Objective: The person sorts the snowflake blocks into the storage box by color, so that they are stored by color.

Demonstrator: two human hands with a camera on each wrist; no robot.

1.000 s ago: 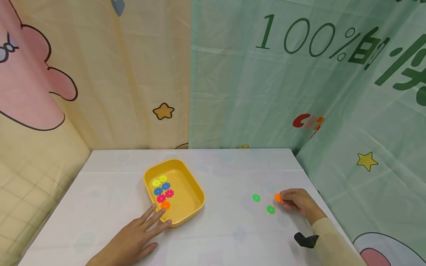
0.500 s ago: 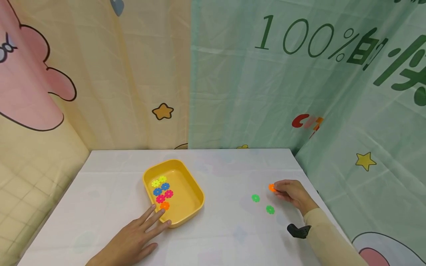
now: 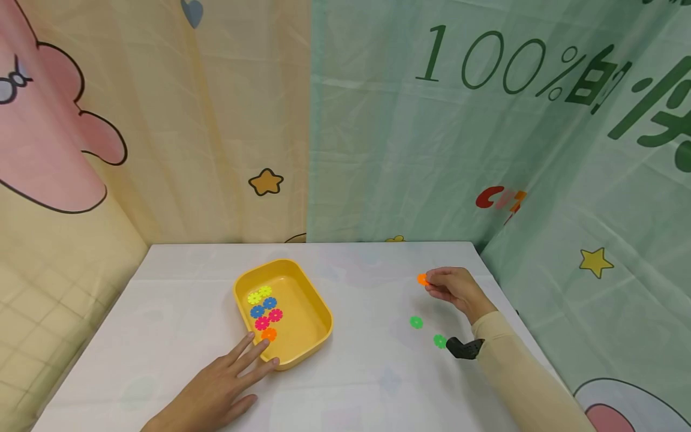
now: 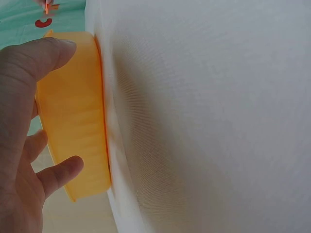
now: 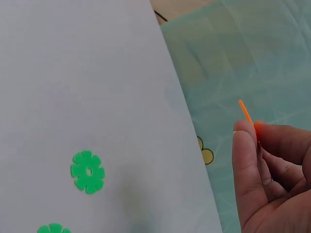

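Observation:
My right hand (image 3: 450,286) is raised above the white table (image 3: 356,372) at the right and pinches an orange flower-shaped disc (image 3: 422,279) between thumb and fingers; in the right wrist view the disc (image 5: 246,112) shows edge-on above the fingertips (image 5: 245,141). Two green discs (image 3: 415,322) (image 3: 439,341) lie on the table below it. My left hand (image 3: 224,378) lies flat on the table, its straight fingers touching the near wall of a yellow tray (image 3: 315,307) that holds several coloured discs (image 3: 263,311). In the left wrist view the fingers (image 4: 39,68) rest against the tray's wall (image 4: 73,131).
Printed curtains stand close behind and at both sides of the table. The table's right edge runs just beyond my right hand. A black wrist strap (image 3: 464,348) sits on my right forearm.
My right hand has lifted the orange disc off the table and carried it up and to the left, away from the two green discs. The left hand has not moved.

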